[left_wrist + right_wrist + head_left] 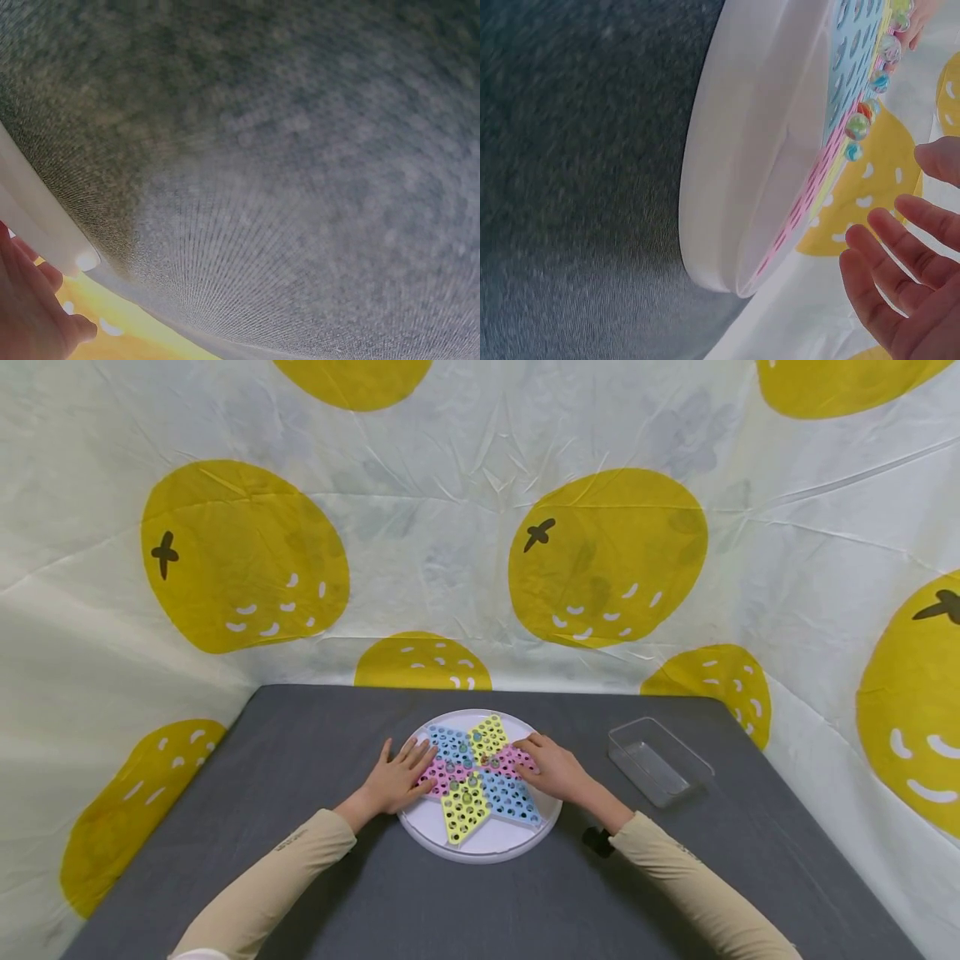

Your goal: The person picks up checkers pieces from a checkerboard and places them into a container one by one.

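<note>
A round white Chinese checkers board [423, 827] lies on the table, bearing a star of pink, blue and yellow points full of holes. Several glass marbles [857, 126] sit around the star's middle. My left hand [397, 779] is at the board's left side, its fingers spread over the pink and blue points. Over the right-hand pink point is my right hand [555, 770]; in the right wrist view its fingers [889, 277] are bent a little, apart from the marbles, with nothing between them. The left wrist view shows only part of the left hand beside the white rim.
A clear plastic box [652, 760] stands to the right of the board on the dark grey tablecloth [450, 910]. Behind the table hangs a white cloth [435, 560] printed with large yellow fruit. A small black object [598, 842] shows at the right wrist.
</note>
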Tool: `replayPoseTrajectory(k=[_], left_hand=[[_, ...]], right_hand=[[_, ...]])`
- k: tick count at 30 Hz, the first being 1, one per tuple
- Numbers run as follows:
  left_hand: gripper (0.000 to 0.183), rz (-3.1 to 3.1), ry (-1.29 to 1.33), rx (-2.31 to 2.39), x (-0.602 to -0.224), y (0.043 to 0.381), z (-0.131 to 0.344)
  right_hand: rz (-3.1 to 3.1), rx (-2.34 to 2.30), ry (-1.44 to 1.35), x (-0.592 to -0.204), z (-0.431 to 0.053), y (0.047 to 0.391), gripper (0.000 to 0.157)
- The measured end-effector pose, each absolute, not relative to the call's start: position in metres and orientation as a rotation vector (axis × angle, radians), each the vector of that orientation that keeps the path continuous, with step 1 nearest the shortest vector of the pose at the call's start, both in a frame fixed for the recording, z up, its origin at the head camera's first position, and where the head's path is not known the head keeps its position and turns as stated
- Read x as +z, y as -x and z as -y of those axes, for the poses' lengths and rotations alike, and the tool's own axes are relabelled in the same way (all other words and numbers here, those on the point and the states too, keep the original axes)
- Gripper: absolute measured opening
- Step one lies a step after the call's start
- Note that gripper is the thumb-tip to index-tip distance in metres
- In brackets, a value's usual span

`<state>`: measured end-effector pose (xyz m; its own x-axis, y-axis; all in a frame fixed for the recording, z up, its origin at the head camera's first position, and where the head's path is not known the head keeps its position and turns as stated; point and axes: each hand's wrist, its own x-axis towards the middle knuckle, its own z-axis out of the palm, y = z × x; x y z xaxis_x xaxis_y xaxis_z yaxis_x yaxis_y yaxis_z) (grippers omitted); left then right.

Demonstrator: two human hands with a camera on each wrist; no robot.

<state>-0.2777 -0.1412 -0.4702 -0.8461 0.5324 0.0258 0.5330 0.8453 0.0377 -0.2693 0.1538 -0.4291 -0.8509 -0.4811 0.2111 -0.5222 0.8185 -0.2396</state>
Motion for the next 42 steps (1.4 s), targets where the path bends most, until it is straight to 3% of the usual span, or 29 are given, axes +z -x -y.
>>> replayPoseTrajectory(k=[19, 42], left_hand=[[0.061, 3.004, 0.86, -0.039, -0.471, 0.277, 0.142], [0.061, 3.007, 0.849, -0.043, -0.475, 0.279, 0.141]], right_hand=[[2.839, 0.768, -0.833, -0.438, -0.143, 0.277, 0.028], [2.949, 1.113, -0.624, -0.449, -0.127, 0.286, 0.021]])
